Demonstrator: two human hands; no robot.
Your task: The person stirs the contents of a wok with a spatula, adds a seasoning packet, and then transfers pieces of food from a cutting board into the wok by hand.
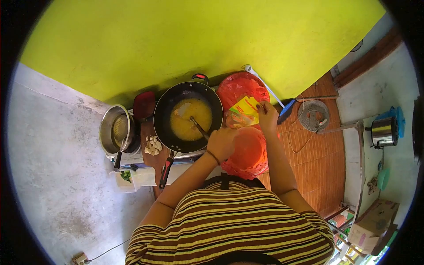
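Observation:
A black wok (160,128) with red-trimmed handles holds yellow liquid (182,128), with a pale patch on its surface. My left hand (222,143) is closed at the wok's right rim, around the handle of a spoon-like utensil (199,128); its head is under the liquid. In my right hand (267,116), a yellow packet (245,106) is pinched by its right edge, right of the wok. Its lower left part looks see-through, with orange and pale printing or contents. Beneath it are a red plastic bag (244,83) and a red plastic-covered container (249,150).
Left of the wok are a steel pot (104,129), a red spatula (144,105) and a wooden board (152,164) with pale chopped pieces (153,145). A clear tray (128,187) holds green leaves. A blue-headed broom (287,110) leans at the right.

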